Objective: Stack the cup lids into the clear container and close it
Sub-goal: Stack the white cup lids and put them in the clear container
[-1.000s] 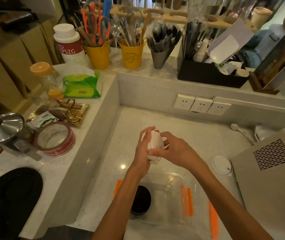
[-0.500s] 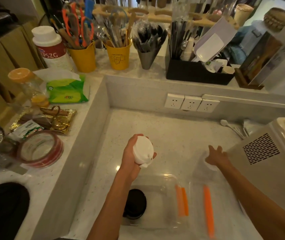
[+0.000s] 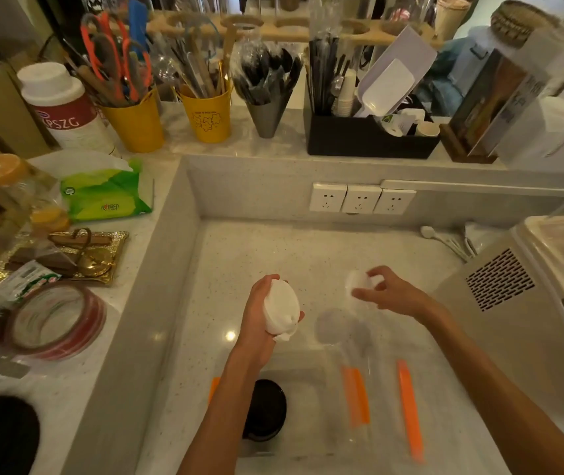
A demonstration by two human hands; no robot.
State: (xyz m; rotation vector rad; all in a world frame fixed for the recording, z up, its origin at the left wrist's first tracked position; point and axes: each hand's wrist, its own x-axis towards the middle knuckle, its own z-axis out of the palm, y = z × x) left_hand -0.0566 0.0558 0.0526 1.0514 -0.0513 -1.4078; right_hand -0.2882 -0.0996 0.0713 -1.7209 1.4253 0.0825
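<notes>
My left hand (image 3: 260,313) grips a short stack of white cup lids (image 3: 282,308) above the lower counter. To its right my right hand (image 3: 388,294) pinches a single white lid (image 3: 357,282) in the air, blurred by motion. Below both hands stands the clear container (image 3: 311,371) with orange clips (image 3: 356,395); black lids (image 3: 265,409) lie inside it at the left. The container's clear cover with an orange clip (image 3: 410,409) lies just to its right.
A beige machine (image 3: 513,320) borders the counter on the right. Wall sockets (image 3: 361,198) sit on the back wall. The raised ledge at the left holds a tape roll (image 3: 56,320), a tissue pack (image 3: 107,192) and a gold tray (image 3: 68,255); utensil cups (image 3: 210,114) stand behind.
My right hand reached right to the lid by the machine, picked it up, and has brought it back toward the stack. The left hand keeps holding the stack.
</notes>
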